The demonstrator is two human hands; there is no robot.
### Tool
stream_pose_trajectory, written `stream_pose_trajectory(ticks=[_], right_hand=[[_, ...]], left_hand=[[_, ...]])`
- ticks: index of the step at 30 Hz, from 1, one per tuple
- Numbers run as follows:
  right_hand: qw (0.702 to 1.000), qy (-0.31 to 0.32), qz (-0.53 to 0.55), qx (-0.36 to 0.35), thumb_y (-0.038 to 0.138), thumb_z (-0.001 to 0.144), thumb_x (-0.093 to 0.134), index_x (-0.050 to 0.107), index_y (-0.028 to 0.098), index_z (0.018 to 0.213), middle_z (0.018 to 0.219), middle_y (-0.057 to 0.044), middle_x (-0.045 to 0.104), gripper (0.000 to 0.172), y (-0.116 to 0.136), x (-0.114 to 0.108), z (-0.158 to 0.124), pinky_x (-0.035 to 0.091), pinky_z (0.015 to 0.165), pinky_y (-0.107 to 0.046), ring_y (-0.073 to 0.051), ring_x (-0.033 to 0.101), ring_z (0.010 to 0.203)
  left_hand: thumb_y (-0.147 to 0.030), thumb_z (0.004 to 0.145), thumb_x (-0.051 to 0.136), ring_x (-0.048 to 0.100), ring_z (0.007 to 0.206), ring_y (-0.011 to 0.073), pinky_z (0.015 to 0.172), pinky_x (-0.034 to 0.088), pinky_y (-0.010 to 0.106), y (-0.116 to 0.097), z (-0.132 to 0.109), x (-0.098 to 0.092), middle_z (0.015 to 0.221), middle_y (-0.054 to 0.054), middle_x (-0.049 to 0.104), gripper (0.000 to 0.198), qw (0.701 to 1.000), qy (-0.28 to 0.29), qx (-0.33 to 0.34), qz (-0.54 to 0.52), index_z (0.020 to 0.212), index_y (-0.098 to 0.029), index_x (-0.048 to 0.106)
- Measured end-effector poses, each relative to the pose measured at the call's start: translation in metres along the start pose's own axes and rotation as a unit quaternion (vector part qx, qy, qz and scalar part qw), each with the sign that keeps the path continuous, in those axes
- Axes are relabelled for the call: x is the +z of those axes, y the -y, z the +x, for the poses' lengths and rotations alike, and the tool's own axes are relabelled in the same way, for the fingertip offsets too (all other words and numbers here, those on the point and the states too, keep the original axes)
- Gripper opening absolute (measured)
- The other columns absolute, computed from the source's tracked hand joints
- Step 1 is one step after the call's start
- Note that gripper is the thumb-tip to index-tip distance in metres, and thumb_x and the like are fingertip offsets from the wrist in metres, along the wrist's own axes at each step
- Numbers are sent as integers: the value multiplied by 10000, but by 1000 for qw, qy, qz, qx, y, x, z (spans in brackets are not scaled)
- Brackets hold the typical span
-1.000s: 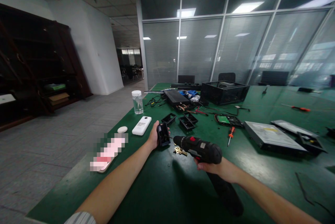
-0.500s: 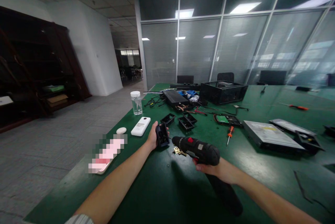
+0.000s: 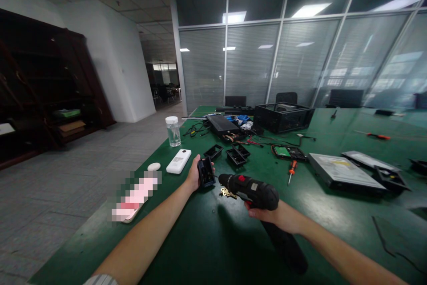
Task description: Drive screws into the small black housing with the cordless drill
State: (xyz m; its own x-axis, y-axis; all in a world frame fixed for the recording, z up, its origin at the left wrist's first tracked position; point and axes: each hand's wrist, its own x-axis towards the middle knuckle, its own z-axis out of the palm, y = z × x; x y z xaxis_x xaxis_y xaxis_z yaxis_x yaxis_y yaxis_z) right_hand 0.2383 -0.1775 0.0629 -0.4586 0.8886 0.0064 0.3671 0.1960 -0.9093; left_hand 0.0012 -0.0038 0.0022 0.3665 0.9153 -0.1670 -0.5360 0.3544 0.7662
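Observation:
My left hand [image 3: 194, 174] is closed round a small black plastic bracket [image 3: 206, 172], holding it upright on the green table [image 3: 207, 240]. My right hand [image 3: 275, 216] grips a black cordless drill [image 3: 251, 190] with a red switch; the drill's nose points left at the bracket's side. Small brass-coloured metal parts [image 3: 227, 193] lie on the table just under the drill's nose.
Two more black brackets [image 3: 237, 155] lie beyond. A white remote-like box [image 3: 179, 161], a clear jar [image 3: 173, 130], an orange screwdriver [image 3: 292, 170], an optical drive [image 3: 343, 173], a circuit board [image 3: 286, 152] and an open black case [image 3: 284, 116] stand further back. The table's left edge drops to the floor.
The view has shifted slightly; both hands, the bracket and the drill keep nearly the same pose, drifting a little left and down in the picture.

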Motion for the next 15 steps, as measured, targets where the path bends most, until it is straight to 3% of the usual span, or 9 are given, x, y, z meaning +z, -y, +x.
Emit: stream_pose_trajectory(ticks=[9,15], right_hand=[[1000,-7,-1,-5,399,783,622,597,157,880,812,-22,550,263,-5,0,1,453,721,-313,-181,513,769],[998,-9,67,-7,462,699,694,590,170,959,835,-11,553,405,-1,3,0,461,724,-326,-177,518,753]], left_hand=[[-626,778,433,658,690,250,614,515,358,0,0,0,754,142,674,583,1000,1,13,17,888,-90,633],[-622,794,399,654,672,249,588,509,349,-1,0,0,740,152,674,599,1000,2,7,23,869,-80,642]])
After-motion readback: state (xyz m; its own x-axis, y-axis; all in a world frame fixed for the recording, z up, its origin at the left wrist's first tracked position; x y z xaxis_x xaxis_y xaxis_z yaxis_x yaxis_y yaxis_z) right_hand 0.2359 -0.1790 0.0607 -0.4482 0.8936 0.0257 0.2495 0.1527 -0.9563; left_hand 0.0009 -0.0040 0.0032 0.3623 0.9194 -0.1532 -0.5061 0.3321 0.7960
